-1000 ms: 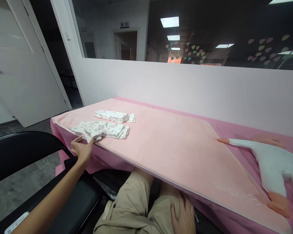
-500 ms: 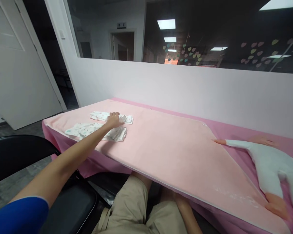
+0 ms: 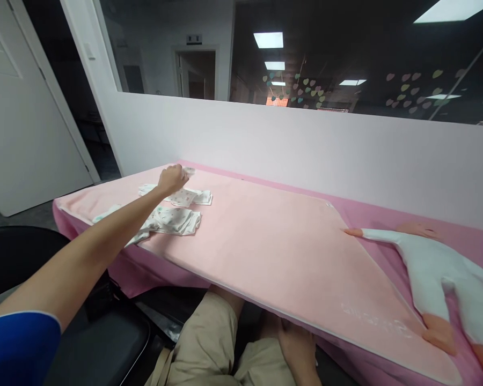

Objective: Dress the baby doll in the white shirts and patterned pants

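Note:
My left hand (image 3: 172, 178) is stretched far out over the pink mat (image 3: 273, 241) and is closed on the far printed baby garment (image 3: 182, 195), lifting one edge of it. A second folded printed garment (image 3: 167, 220) lies just in front of it, partly hidden by my forearm. My right hand (image 3: 298, 351) rests on my thigh below the table edge, its fingers lying flat. A baby doll in a white suit (image 3: 434, 268) lies on its back at the right end of the table.
A black chair (image 3: 44, 300) stands at my left. The table, covered in a darker pink cloth (image 3: 104, 252), runs along a white half wall (image 3: 306, 145) with a glass pane above. An open white door (image 3: 20, 123) is at far left.
My left hand went from the near garment's front edge to the far garment, closed on it and raised its edge. The view has swung a little to the right.

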Tool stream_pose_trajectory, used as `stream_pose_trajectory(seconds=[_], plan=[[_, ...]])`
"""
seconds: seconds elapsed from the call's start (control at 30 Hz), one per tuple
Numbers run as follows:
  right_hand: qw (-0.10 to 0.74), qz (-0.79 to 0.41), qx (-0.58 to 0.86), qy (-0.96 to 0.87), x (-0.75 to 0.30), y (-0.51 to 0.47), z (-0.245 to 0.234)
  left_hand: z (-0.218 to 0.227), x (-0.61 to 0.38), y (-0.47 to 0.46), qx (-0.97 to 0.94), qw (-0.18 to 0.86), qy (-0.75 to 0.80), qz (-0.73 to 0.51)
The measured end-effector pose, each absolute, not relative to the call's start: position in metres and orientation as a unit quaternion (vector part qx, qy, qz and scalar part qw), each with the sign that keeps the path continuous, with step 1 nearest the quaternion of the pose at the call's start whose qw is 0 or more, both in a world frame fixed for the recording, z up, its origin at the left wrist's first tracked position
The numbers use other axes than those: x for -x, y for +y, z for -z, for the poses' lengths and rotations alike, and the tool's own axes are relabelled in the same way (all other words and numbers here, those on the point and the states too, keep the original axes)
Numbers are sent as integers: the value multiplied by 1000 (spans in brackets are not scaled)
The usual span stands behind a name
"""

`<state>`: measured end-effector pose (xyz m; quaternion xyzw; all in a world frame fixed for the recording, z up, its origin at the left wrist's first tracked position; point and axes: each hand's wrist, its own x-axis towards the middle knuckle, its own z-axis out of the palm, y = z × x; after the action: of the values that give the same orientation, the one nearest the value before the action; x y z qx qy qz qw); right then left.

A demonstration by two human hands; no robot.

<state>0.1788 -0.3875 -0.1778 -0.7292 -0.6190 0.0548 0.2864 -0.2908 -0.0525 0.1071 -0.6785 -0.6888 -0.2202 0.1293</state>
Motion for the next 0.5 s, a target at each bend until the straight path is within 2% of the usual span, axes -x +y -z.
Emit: stream_pose_trajectory(seconds=[0.07, 0.13, 0.27, 0.43, 0.5], plan=[[266, -44, 704, -657, -163, -407, 176, -134, 284, -60, 643, 141, -678, 327], [288, -85, 650, -699, -141, -427, 164, -163, 269, -76, 628, 144, -637, 424], [358, -228, 526, -737, -99, -454, 90, -219, 215, -137, 671, 104, -504, 535], [513, 17, 439, -738, -76, -445, -64, -243, 131, -249, 746, 2, -360, 560], [531, 90, 458, -707, -76, -434, -114, -236, 104, -293, 777, -74, -301, 548]])
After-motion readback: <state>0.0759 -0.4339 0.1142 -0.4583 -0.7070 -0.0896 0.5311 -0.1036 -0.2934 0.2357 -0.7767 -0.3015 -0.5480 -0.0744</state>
